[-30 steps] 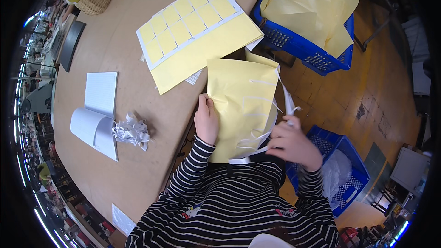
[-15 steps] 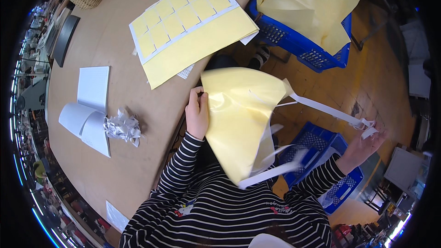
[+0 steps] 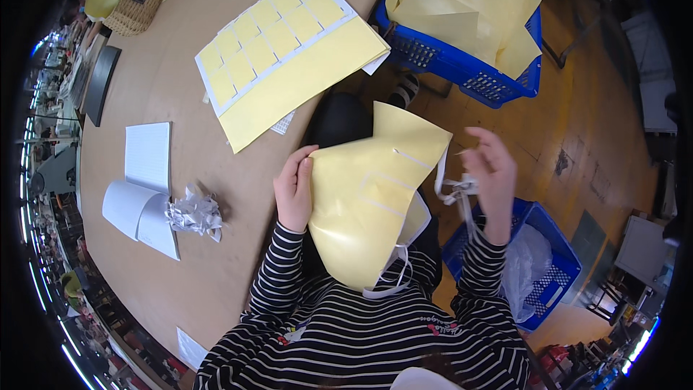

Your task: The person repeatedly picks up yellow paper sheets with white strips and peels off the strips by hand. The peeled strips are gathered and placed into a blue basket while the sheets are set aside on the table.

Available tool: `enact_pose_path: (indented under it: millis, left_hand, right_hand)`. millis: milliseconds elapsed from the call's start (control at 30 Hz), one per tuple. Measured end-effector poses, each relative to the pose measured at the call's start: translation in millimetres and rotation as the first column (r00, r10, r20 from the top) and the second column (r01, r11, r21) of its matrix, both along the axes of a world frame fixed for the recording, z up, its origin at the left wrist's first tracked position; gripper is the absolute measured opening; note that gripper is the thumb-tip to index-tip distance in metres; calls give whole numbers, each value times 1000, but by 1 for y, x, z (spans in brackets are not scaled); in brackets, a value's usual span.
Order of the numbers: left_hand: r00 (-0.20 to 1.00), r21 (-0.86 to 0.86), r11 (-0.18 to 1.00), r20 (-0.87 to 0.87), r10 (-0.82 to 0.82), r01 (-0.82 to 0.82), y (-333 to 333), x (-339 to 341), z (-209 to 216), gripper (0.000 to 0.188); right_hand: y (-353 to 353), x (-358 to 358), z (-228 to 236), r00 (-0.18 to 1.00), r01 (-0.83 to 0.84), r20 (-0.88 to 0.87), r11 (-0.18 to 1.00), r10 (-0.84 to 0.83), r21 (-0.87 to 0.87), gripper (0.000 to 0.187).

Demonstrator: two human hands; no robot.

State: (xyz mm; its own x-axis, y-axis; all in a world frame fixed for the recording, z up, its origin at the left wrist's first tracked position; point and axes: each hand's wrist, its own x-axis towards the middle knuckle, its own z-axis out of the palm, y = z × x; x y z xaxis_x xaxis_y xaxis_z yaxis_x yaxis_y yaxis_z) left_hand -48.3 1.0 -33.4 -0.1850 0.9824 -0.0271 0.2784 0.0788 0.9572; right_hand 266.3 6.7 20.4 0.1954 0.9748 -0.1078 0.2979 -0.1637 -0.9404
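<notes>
My left hand (image 3: 294,191) grips the left edge of a large, curved yellow sheet (image 3: 354,209), with its thumb on the front. The sheet is held above my lap and has pale slot-like outlines, and its right side is bent back, showing a white underside. Beyond its right edge, my right hand (image 3: 493,184) is raised with blurred, partly curled fingers. Tangled white strips (image 3: 462,189) hang at its palm, and one runs up toward the sheet's upper right edge. Thin white strips (image 3: 393,290) also dangle at the sheet's lower edge.
Yellow sheets with cut outlines (image 3: 303,79) lie on the brown table (image 3: 216,289). An open notebook (image 3: 148,152), crumpled strips (image 3: 195,213) and a wicker basket (image 3: 141,3) are there too. Blue crates stand at right: one (image 3: 469,76) with yellow sheets, another (image 3: 556,274) with clear plastic.
My right hand has come back leftward, close to the sheet, bringing the white strips; the stretched strip is now slack. The sheet has turned and its right side has folded; my left hand still holds it.
</notes>
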Motion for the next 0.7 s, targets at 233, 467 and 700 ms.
enact_pose_path:
  millis: [233,467,700]
  left_hand:
    - [994,7,997,81,72,-73,-11,-13,1,18]
    - [993,-20,995,-76,92,-94,-17,-18,-2,16]
    - [990,-19,994,-92,108,-110,-15,-16,-1,18]
  right_hand:
    - [25,-84,-25,802,-357,585,881,119,310,29]
    - [41,-128,-61,803,-334,595,858,41,391,18]
    - [55,-128,-56,904,-284,418,859,92,426,6]
